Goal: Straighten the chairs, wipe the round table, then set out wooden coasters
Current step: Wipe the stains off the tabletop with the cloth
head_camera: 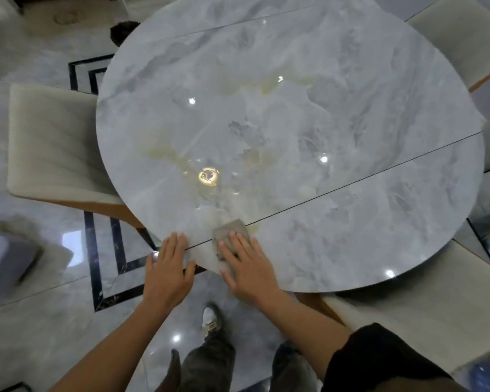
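Observation:
A round grey marble table (pixel 294 123) fills the view, glossy with light reflections and two thin seams across it. My right hand (pixel 246 264) lies flat with straight fingers on a folded grey cloth (pixel 231 232) at the table's near edge. My left hand (pixel 167 267) rests flat on the near rim beside it, fingers straight. Cream chairs stand around the table: one at the left (pixel 51 142), one at the near right (pixel 425 306), one at the far right (pixel 464 38). No coasters are in view.
The floor is pale polished marble with a black inlaid border (pixel 102 256). A blurred grey object (pixel 9 256) sits at the left edge. My legs and a shoe (pixel 211 321) stand below the table's near edge.

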